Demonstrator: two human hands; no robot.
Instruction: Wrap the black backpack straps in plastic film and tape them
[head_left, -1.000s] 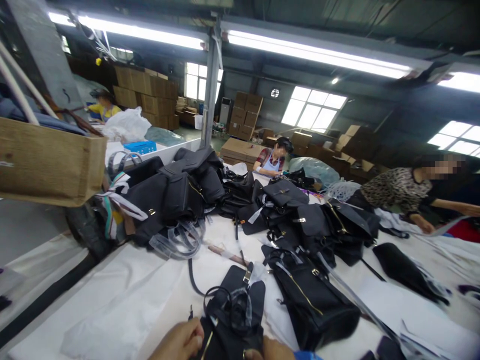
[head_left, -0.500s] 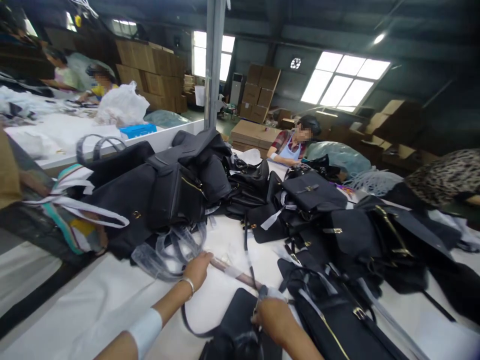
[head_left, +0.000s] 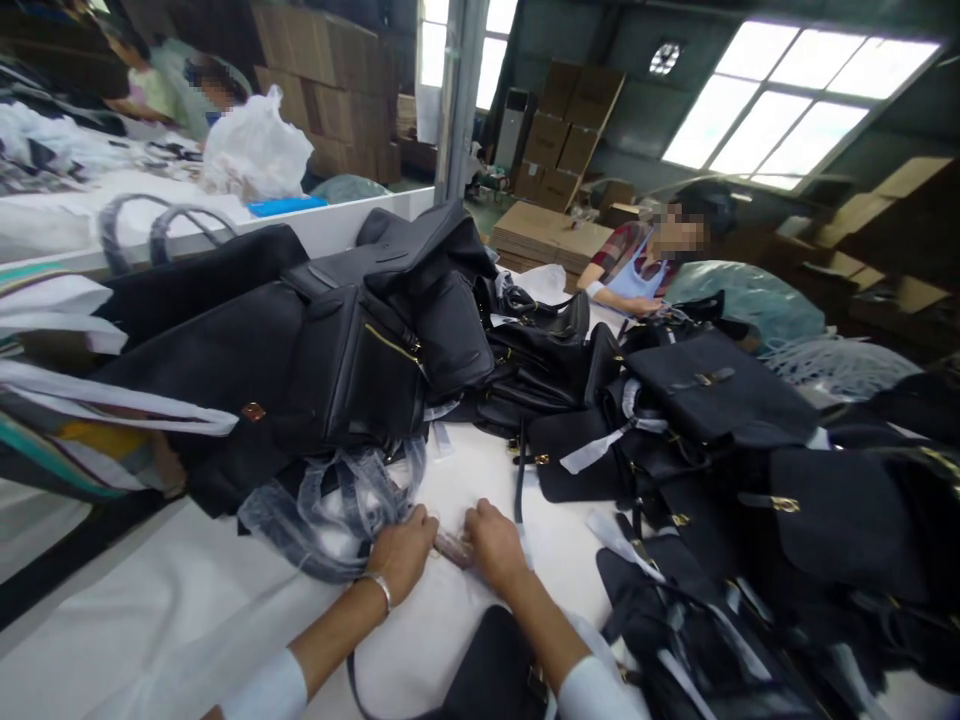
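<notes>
My left hand is closed around one end of a narrow brown strip, above the white table. At the strip's other end, the fingers of my right hand are curled shut on it, and only a short piece shows between the hands. Film-wrapped bag handles lie just left of my left hand. Below my right forearm sits a black bag, partly hidden by that arm and cut off by the bottom edge.
Black bags are heaped along the left and back of the white table. More black bags with gold buckles crowd the right. A co-worker stands across the table. A striped strap bundle is at far left.
My right hand has moved up and left from the black bag, close to my left hand. The exposed length of brown strip between them is much shorter. The view has shifted.
</notes>
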